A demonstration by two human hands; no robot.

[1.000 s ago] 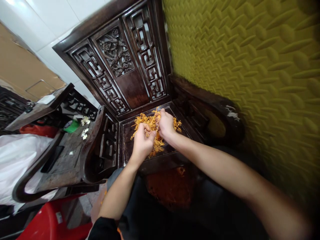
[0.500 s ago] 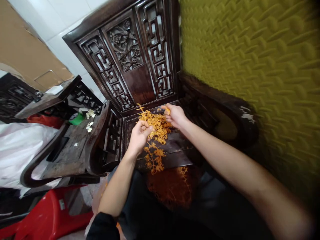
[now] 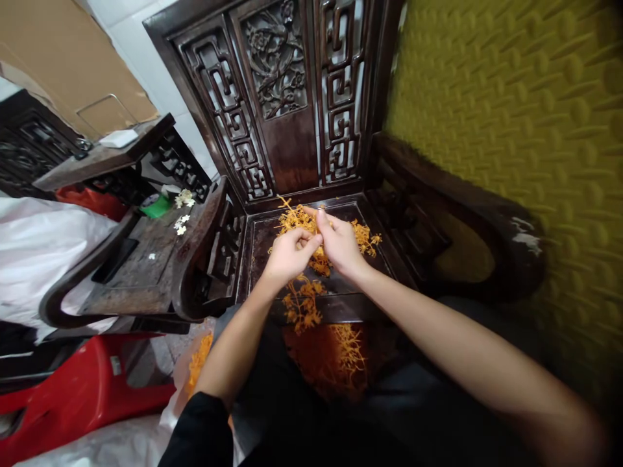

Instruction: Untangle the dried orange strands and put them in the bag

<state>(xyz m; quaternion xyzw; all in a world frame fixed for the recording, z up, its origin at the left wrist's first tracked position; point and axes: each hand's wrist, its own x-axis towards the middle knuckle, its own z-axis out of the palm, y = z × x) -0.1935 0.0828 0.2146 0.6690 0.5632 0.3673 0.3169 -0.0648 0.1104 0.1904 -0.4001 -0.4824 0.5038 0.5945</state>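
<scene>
"Starting closest in, what was there?"

"A black cloth sleeve (image 3: 197,431) on the left arm, and below the chair's front edge some thin orange stalks (image 3: 348,347) over a reddish-brown patch too dark to make out."

"And the hands?"

"The left hand (image 3: 291,254) had its thumb and forefinger drawn together, and the right hand (image 3: 342,245) was bent just beside it, thumb uppermost. Their fingertips were partly hidden, so I couldn't tell whether either gripped anything."

"Where were the sprigs?"

"A loose heap of branched orange sprigs (image 3: 291,220) lay under and around both hands on a dark, glossy wooden seat (image 3: 259,250). One branching orange cluster (image 3: 304,305) hung below the left hand at the seat's front edge."

"What stood around it?"

"To the left, a red plastic chair (image 3: 68,402), then a worn, dark wooden armchair (image 3: 129,299) bearing small white florets (image 3: 182,224) and a green object (image 3: 156,206). Behind the heap rose a carved lattice backrest (image 3: 294,149). Yellow-green embossed sheeting (image 3: 506,123) covered the right side; white tiles (image 3: 163,81) and brown cardboard (image 3: 102,61) filled the far left."

"Any writing?"

"A pale rectangular label (image 3: 115,365) was stuck on the red chair, its print too small to read."
</scene>
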